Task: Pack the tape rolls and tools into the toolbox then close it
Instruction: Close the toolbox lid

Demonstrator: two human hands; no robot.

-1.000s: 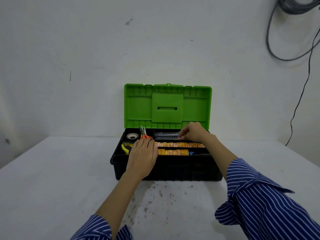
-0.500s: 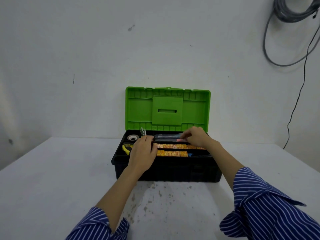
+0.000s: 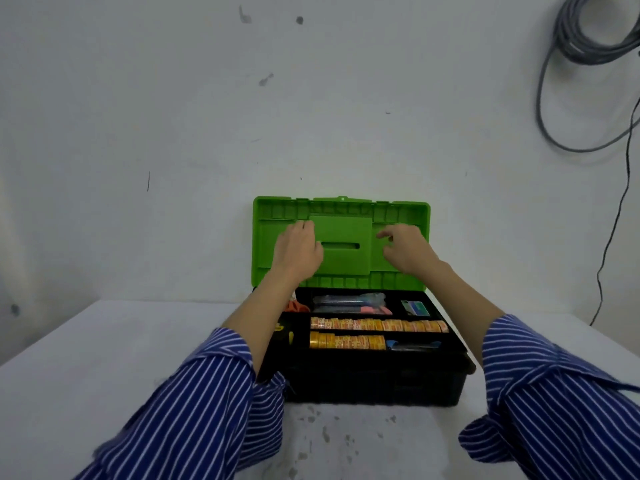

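One toolbox (image 3: 377, 379) is sitting at the frame's centre with one green lid (image 3: 341, 206) standing open, and two rows of yellow tape rolls (image 3: 377, 324) are lying inside, too tightly packed to count singly. Two hands, the left hand (image 3: 298, 251) and the right hand (image 3: 407, 249), are showing before the lid, and one coil of cable (image 3: 585, 36) is hanging at upper right.

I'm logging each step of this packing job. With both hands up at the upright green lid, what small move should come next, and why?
Probably take hold of the upright green plastic lid with the left hand and right hand and tip it forward. The orange tape rolls and bagged tools already lie in the black toolbox tray, and nothing visibly sticks above its rim, so closing is what's left.
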